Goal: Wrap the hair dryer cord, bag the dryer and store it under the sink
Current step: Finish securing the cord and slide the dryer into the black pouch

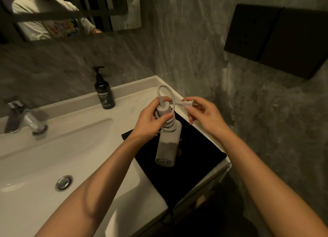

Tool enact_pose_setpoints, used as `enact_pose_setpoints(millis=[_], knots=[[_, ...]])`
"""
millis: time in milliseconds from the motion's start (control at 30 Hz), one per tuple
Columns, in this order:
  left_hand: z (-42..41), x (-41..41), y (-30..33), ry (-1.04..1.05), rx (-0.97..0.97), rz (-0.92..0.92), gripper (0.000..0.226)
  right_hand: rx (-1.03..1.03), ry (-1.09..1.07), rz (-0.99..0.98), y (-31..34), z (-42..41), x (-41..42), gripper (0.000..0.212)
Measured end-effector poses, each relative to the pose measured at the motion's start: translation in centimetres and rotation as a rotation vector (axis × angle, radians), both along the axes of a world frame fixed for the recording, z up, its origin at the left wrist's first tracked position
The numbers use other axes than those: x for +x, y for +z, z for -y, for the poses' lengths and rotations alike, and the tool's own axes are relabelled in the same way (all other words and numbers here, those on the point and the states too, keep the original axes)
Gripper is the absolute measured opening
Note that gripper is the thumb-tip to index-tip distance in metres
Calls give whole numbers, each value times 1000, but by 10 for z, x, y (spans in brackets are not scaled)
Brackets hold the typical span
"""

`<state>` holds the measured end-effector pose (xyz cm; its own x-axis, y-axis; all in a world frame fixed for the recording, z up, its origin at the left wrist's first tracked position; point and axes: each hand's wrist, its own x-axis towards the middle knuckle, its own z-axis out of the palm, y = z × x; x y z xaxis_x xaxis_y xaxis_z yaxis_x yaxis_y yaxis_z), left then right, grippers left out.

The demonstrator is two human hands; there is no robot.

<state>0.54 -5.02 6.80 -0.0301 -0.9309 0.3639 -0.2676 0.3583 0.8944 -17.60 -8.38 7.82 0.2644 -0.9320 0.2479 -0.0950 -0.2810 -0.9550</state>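
Hair dryer point(168, 144) held in the air over the black bag point(191, 165), which lies flat on the vanity top point(124, 126) at its right edge, by the wall. Dryer's long axis runs from handle (far, up) to intake grille (near, down). Left hand point(150, 119) clamped round the handle, thumb pressing the coils of cord point(169, 125) already wound there. One free loop arcs above the handle end; the cord's tail runs right from it to the plug point(186, 103). Right hand point(202, 112) pinches the plug between thumb and forefinger, other fingers loosely spread, just right of the handle end and level with it. Judgement: wrap nearly done; the right hand is the one placed to tuck the plug.
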Motion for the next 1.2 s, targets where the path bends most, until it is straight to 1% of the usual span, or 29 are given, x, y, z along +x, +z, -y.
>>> enact_pose_setpoints(millis=[200,267,367,433,500,567,633,733,800,867,900,933,967,1033,1100,1133,1200], knots=[[-1,1,-3,12,6,-23,29,85,-58,203,-7,3,5,16],[-1,-1,-4,11,10,-31,28,35,-98,230,-4,-1,9,13],[-2,-5,-2,-7,20,-40,33,-114,-124,227,8,-10,16,12],[-3,-8,-1,-24,33,-56,41,-152,-105,243,14,-12,20,15],[-3,-7,-1,-24,32,-93,47,-148,-32,233,18,-14,22,21],[-2,-4,-1,-20,27,-112,49,-139,60,206,19,-15,22,26],[-2,-2,0,-13,24,-92,50,-165,97,150,21,-13,21,27],[-3,-2,5,-2,33,-79,51,-289,38,11,26,-5,22,27],[-2,-1,9,23,6,-67,49,-371,-17,-92,29,0,23,24],[-1,0,11,56,-33,-39,42,-364,23,-109,33,4,24,20],[-1,-1,13,64,-26,-48,38,-323,72,-80,34,5,25,19],[-1,-2,14,67,-7,-67,37,-285,106,-48,36,7,26,20],[-1,-3,15,65,10,-85,38,-279,95,-42,36,9,28,21],[-3,-3,15,40,40,-126,38,-348,10,-108,33,12,32,27],[-6,-4,17,8,74,-238,32,-428,-29,-175,27,12,37,30],[-8,-6,20,8,83,-296,27,-474,-46,-205,23,12,40,30],[-8,-9,25,53,67,-349,23,-561,-100,-271,17,9,45,32]])
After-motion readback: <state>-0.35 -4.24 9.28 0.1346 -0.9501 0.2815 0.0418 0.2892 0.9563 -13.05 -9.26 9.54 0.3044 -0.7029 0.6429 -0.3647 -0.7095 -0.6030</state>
